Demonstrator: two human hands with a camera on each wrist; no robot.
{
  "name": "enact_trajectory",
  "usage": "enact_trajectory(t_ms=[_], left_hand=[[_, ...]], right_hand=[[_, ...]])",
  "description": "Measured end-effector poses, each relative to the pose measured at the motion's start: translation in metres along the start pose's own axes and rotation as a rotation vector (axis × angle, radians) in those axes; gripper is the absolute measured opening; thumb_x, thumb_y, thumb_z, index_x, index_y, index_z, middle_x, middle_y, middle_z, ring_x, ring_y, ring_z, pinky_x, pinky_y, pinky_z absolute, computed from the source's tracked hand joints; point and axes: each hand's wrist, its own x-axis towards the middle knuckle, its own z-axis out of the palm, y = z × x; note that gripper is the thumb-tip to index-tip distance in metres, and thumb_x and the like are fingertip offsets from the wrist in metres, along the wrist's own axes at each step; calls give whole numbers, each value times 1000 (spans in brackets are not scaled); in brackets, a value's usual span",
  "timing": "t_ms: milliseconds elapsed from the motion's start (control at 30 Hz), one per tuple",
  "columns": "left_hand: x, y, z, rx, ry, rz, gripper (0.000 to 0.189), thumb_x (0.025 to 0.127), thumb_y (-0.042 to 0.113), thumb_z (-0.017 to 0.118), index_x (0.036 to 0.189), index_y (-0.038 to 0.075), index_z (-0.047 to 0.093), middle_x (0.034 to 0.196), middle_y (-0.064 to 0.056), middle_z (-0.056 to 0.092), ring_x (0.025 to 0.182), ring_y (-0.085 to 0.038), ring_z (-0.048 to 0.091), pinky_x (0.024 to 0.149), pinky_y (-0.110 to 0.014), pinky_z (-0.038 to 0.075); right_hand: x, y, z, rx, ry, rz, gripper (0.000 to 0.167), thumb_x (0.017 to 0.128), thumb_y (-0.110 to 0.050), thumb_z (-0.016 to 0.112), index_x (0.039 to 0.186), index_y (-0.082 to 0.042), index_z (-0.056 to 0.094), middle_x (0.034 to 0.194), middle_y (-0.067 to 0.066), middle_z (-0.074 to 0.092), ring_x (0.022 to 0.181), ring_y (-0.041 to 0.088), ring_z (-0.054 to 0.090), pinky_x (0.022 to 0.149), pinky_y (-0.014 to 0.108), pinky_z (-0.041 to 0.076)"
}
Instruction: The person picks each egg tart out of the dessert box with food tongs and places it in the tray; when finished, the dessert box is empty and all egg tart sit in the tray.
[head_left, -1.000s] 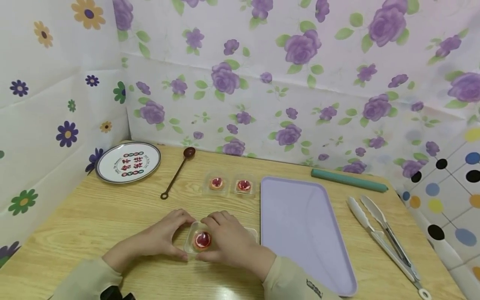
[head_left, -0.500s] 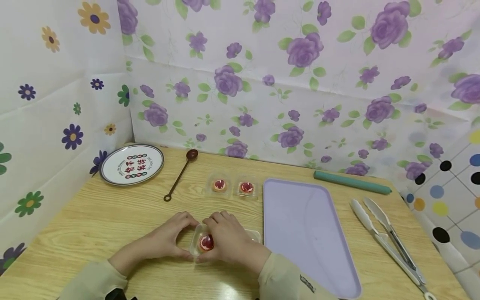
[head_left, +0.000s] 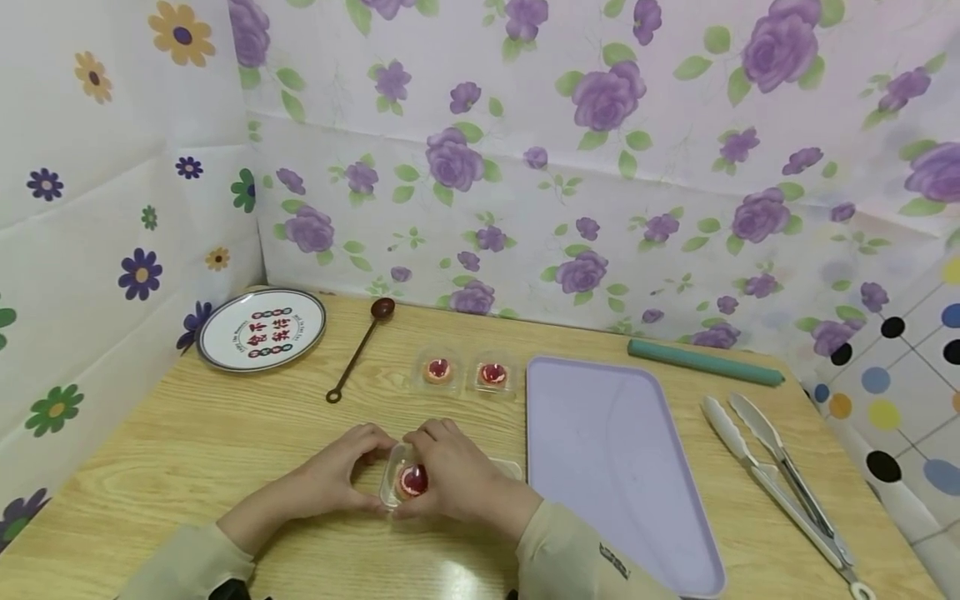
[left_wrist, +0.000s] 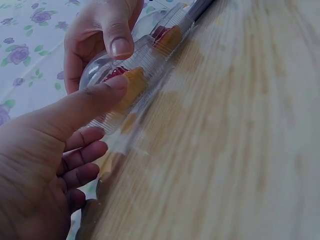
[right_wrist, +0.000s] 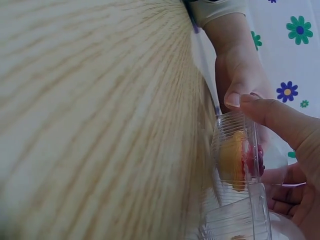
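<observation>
In the head view, both hands surround a clear plastic box [head_left: 389, 483] holding a small tart [head_left: 412, 481] with a glossy red top. My left hand [head_left: 333, 477] spans its left end, thumb at the near corner and fingertips at the far one. From the right, my right hand [head_left: 459, 479] grips over the box and hides part of the tart. The left wrist view shows a domed lid [left_wrist: 92, 72] over a ribbed base, with the right thumb on top. Along the ribbed side [right_wrist: 231, 120], both thumbs meet in the right wrist view.
Another clear box [head_left: 512, 469] with a tart sits partly behind the right hand. Two more boxed tarts [head_left: 438, 371] stand farther back. Around them lie a lilac tray [head_left: 607, 450], tongs [head_left: 787, 492], a green rod [head_left: 705, 362], a brown ladle [head_left: 356, 354] and a white plate [head_left: 262, 329].
The head view has shifted slightly. Both hands stay around the same box, and my right hand covers a little more of the tart than a second ago.
</observation>
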Motion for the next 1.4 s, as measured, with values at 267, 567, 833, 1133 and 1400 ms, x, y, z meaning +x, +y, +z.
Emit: enact_trajectory(t_ms=[267,567,833,1133,1400], left_hand=[[-1,-2,0,-102,-6,26,58,71,40,81,119,16,58,108,5,51,97,-9,45,85,-22,43],[2,-3,3,-86,25,48,52,70,29,83,114,17,59,105,6,51,95,-9,45,83,-22,43],[1,-6,5,-67,64,95,53,69,27,83,116,19,59,112,6,55,102,-5,45,89,-22,43],[2,-1,9,-32,85,59,54,68,42,84,112,26,58,112,15,57,103,-1,46,90,-25,44],[1,-2,8,-25,70,32,54,68,39,84,113,27,58,110,15,55,97,-2,45,83,-23,43]], right_hand=[[0,1,-5,46,-22,-16,84,71,-60,76,134,-10,53,125,3,56,115,18,49,102,29,46],[4,1,-11,18,-33,-5,79,75,-69,65,131,-14,58,123,0,61,112,16,54,101,35,45],[5,-3,-12,32,-26,-18,78,74,-66,69,131,-13,58,119,-1,62,109,15,55,97,27,48],[7,-1,-12,46,-23,-25,67,81,-58,67,128,-11,59,119,0,62,109,14,56,93,24,50],[16,9,-16,192,-59,8,49,90,-50,61,119,-11,66,113,1,67,101,11,61,87,23,52]])
